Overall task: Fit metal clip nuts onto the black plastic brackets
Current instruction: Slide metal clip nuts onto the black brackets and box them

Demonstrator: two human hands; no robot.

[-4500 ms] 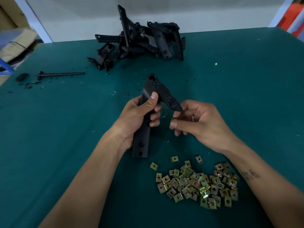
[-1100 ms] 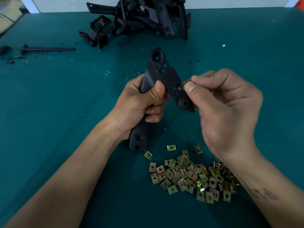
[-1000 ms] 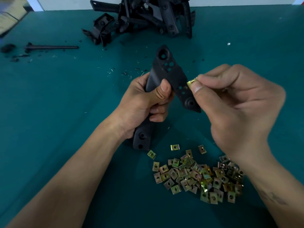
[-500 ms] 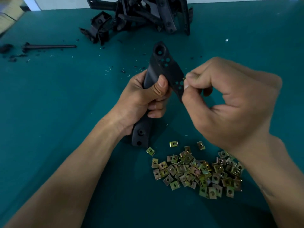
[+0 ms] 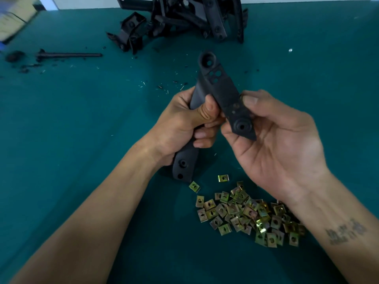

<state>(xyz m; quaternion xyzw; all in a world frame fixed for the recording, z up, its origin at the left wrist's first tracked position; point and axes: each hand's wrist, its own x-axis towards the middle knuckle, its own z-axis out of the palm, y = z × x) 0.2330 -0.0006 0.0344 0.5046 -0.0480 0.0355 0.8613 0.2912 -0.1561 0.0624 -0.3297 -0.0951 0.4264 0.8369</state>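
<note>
Gripping the black plastic bracket [image 5: 217,93] around its narrow stem, the left hand [image 5: 184,124] has its thumb laid across the front and its fingers curled round behind. That grip is narrow and firm, and the bracket stands tilted above the tabletop [image 5: 82,140], its round eyelet end pointing away from the person. Just right of the grip, the right hand [image 5: 276,140] lies palm up under the bracket's wider lower lobe, with its thumb pressing the edge beside a small hole and its fingers behind the plastic. A glint of metal shows at that thumb tip; it may be a clip nut seated on the edge, but blur makes it hard to be sure. Below the grip, nearer the person, a pile of brass-coloured clip nuts [image 5: 246,214] lies spread on the tabletop, with a few strays just under the bracket's lower end. Well beyond the grip, at the far edge, sits a heap of black brackets [image 5: 184,17]. Far to the left of the grip lies a thin black rod [image 5: 69,55] among dark crumbs.
</note>
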